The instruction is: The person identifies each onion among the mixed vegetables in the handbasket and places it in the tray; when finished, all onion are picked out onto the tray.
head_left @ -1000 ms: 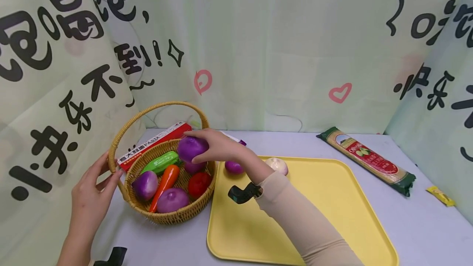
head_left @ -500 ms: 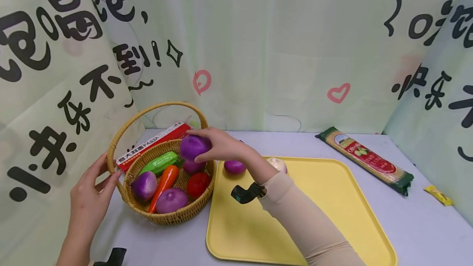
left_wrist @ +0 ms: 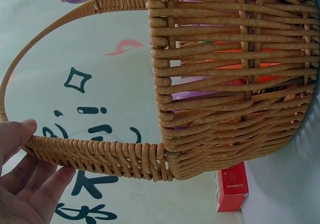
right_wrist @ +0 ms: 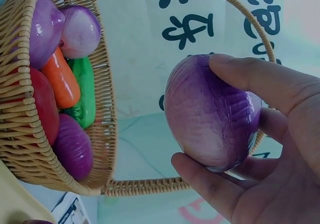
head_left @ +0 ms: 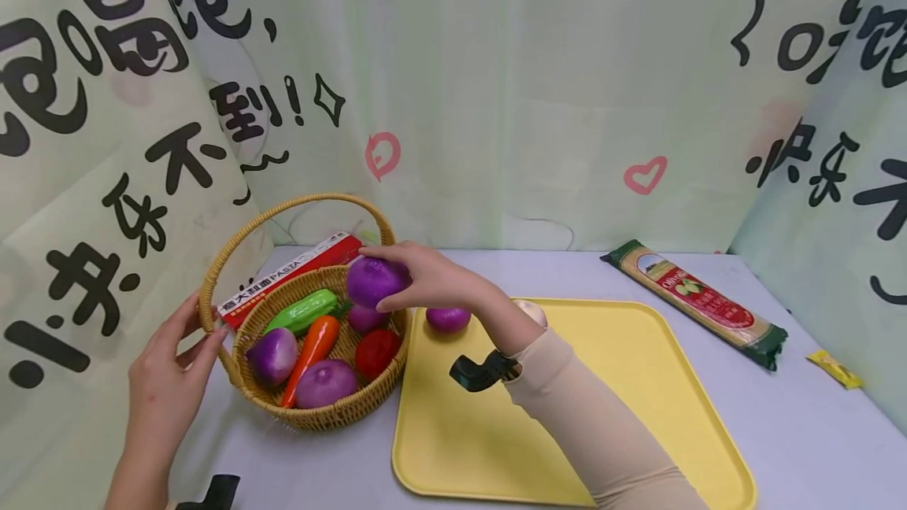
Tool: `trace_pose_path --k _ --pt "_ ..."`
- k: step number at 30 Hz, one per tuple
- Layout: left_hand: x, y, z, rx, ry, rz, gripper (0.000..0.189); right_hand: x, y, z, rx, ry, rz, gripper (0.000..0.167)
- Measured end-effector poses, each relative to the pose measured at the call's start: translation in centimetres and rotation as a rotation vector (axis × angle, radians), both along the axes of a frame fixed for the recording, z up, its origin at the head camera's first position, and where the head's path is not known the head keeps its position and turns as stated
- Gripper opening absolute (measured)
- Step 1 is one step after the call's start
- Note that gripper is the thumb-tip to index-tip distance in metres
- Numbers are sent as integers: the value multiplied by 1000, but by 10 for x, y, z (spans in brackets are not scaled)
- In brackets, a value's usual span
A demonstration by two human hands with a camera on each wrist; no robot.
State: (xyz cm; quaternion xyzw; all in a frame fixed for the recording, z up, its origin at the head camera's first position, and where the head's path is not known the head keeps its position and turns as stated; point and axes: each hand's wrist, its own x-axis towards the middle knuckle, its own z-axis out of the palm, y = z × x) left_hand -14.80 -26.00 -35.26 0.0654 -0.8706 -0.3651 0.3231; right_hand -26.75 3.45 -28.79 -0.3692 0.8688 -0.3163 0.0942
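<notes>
My left hand [head_left: 166,384] grips the side of the tall handle [left_wrist: 95,156] of a wicker basket [head_left: 333,415]. My right hand [head_left: 439,282] holds a purple onion [right_wrist: 210,114] above the basket's right rim, thumb on one side and fingers on the other. Inside the basket lie a green vegetable [head_left: 305,312], a carrot [head_left: 312,356], a tomato [head_left: 377,352] and several more purple onions, one of them [head_left: 327,384] at the front. In the right wrist view the held onion stands apart from the basket's contents.
A yellow tray [head_left: 581,415] lies right of the basket, bearing a purple onion [head_left: 448,319] and a white bulb [head_left: 531,312] partly behind my right arm. A red pasta box [head_left: 290,278] is behind the basket. A noodle packet [head_left: 697,297] and a small yellow sachet [head_left: 834,368] lie at right.
My right hand has shifted slightly to the right with the purple onion. My left hand keeps its hold on the basket handle. The head view has turned a little.
</notes>
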Motion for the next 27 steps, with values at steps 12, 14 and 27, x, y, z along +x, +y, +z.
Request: trace_pose_path --k 12,14,27 --pt "2 0 2 -18 -46 22 62 3 18 4 -23 34 14 72" --pt "2 1 2 -21 -63 32 62 4 23 4 -23 45 9 71" --pt "1 -1 2 -21 -96 33 63 2 61 3 -43 36 -41 71"
